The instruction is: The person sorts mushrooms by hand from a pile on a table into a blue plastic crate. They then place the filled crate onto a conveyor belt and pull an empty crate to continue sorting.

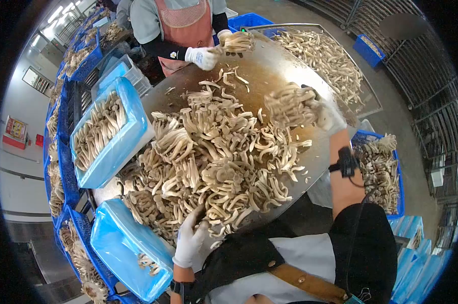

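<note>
My left hand (190,239), in a white glove, rests at the near edge of a large mushroom pile (208,152) on the metal table (320,157), its fingertips touching the mushrooms. What it may hold is hidden. At the right, my right hand (327,114), gloved and blurred, grips a mushroom cluster (291,105) above the metal surface. Left of the pile stands a blue-lined tray (147,126) with mushrooms in a row. Nearer to me, another blue-lined tray (112,238) has a few mushrooms at one end.
Across the table, a co-worker in a pink apron (187,25) holds a mushroom cluster (237,42). Loose mushrooms (322,58) fill a tray at the back right. Blue crates of mushrooms (380,172) stand at the right, and more line the left. Metal racks are farther right.
</note>
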